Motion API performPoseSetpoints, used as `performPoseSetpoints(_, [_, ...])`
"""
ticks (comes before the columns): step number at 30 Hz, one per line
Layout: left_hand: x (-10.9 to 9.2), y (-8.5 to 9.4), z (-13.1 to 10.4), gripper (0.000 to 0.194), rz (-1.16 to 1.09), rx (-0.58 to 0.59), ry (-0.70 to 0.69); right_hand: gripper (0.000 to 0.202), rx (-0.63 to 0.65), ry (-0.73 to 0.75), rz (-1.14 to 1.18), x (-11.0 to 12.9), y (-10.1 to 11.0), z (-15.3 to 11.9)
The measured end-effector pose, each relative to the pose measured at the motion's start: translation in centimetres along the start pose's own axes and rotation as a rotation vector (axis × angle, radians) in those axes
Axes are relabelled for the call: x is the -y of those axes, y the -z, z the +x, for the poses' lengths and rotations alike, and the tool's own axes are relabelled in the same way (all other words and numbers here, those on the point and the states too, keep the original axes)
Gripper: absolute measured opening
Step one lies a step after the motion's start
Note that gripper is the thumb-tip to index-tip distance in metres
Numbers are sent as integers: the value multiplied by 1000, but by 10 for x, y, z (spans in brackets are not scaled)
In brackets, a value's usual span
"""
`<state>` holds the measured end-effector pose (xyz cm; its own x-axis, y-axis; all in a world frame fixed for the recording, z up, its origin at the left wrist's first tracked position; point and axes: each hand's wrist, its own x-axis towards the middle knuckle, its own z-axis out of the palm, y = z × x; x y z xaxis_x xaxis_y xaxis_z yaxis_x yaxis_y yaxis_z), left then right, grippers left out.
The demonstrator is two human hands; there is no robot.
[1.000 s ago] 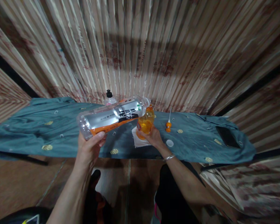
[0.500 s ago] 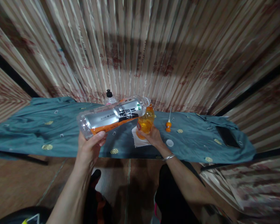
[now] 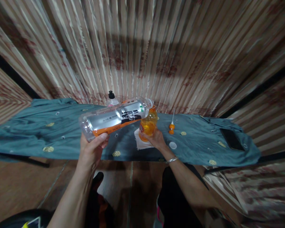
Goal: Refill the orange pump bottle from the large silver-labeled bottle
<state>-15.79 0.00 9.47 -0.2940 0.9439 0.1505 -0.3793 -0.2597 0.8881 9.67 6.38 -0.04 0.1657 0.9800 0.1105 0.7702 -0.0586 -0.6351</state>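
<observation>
My left hand point(image 3: 92, 147) is wrapped round the base end of a large clear bottle point(image 3: 116, 117) with a silver and orange label. That bottle lies tilted in the air, its neck at the mouth of a smaller orange bottle point(image 3: 148, 123). My right hand point(image 3: 154, 138) grips the orange bottle low on its side and keeps it nearly upright over a white cloth point(image 3: 142, 144). An orange pump top point(image 3: 171, 128) with a thin tube stands to the right. Nearer me is a round white cap point(image 3: 173, 145).
A teal patterned cloth covers the long narrow table point(image 3: 68, 126). At its back stands a clear bottle with a black top point(image 3: 111, 95). A black phone point(image 3: 231, 139) lies at the right end. Striped curtains point(image 3: 142, 47) hang behind.
</observation>
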Motion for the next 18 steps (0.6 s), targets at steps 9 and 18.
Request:
performPoseSetpoints(9, [3,5,2,54,9,24,13,61,4,-14,-5,4,1,-1])
performPoseSetpoints(18, [-4,-7,-2,49,-2,-18,-8,59,15,-11,7,5,3,-2])
